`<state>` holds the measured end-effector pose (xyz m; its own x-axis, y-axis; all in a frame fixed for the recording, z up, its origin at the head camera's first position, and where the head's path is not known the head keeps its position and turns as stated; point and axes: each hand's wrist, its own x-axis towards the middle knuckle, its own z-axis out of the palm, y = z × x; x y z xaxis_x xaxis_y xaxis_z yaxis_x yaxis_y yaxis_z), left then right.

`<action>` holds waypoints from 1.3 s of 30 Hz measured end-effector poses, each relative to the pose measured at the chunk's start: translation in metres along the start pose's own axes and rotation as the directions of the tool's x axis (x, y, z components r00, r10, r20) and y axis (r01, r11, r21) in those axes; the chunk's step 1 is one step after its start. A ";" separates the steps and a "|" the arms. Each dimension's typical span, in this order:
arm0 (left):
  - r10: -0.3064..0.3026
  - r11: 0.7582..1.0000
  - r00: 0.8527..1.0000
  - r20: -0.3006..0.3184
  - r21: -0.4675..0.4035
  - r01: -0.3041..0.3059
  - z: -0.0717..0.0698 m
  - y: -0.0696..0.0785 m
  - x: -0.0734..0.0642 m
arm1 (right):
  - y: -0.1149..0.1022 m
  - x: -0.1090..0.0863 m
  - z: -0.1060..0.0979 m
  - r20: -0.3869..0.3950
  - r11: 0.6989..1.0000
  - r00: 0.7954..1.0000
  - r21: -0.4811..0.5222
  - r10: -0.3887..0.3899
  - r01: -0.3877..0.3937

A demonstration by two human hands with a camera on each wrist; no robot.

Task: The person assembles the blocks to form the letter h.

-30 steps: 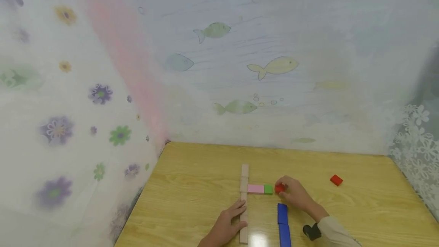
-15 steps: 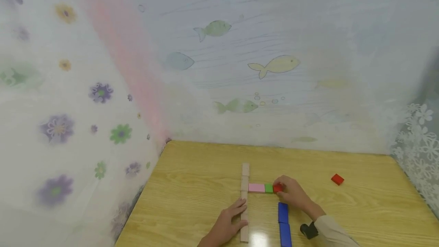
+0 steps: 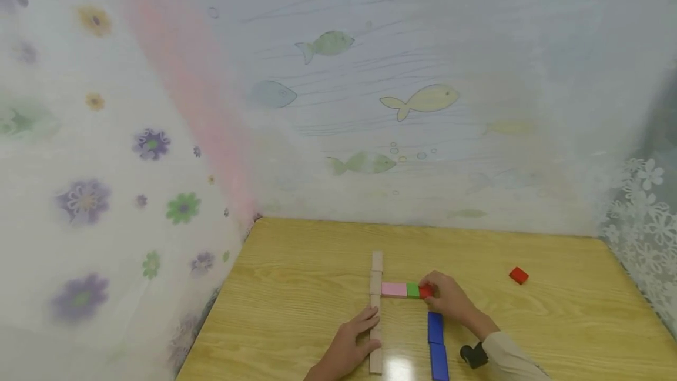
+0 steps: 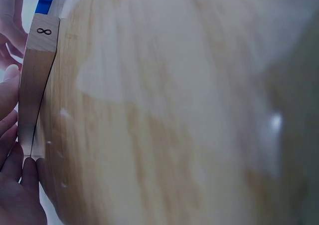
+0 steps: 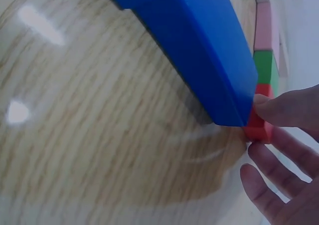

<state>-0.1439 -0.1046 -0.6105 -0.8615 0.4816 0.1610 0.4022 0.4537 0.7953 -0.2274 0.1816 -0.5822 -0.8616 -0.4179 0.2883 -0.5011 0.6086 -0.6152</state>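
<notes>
My right hand [image 3: 452,298] pinches a red block [image 3: 425,291] between thumb and fingers, at the right end of a short row. In that row a green block [image 3: 413,290] sits beside the red one, then a pink block [image 3: 394,290] reaches a long line of plain wooden blocks [image 3: 376,282]. My left hand [image 3: 346,340] rests against that line's left side, its fingers extended. One wooden block [image 4: 40,60] bears a figure 8 in the left wrist view. The right wrist view shows my thumb on the red block [image 5: 258,127], near a blue block [image 5: 209,60].
Two blue blocks [image 3: 436,328] lie end to end below the red block, parallel to the wooden line. Another red block [image 3: 518,276] lies apart at the right of the table [image 3: 296,263]. A black object [image 3: 473,356] sits by the right sleeve.
My right hand has slid the red block left, closing the gap to the green block. The left hand stays in place on the wooden line.
</notes>
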 end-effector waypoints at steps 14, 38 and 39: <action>0.012 1.000 1.000 -0.004 0.004 -0.012 0.001 0.000 0.000 | -0.005 0.001 -0.015 0.031 0.992 0.992 -0.011 0.124 -0.124; 0.038 0.999 0.999 -0.017 0.002 -0.038 0.000 -0.001 0.000 | 0.012 -0.009 -0.057 -0.017 0.989 0.993 -0.094 0.113 -0.114; 0.038 0.999 0.999 -0.016 0.002 -0.038 0.000 0.000 -0.001 | 0.013 -0.010 -0.059 -0.022 0.989 0.994 -0.093 0.111 -0.113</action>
<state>-0.1435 -0.1047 -0.6110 -0.8506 0.4863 0.2000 0.4349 0.4368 0.7875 -0.2303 0.2333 -0.5500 -0.9134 -0.3326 0.2347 -0.4063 0.7118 -0.5729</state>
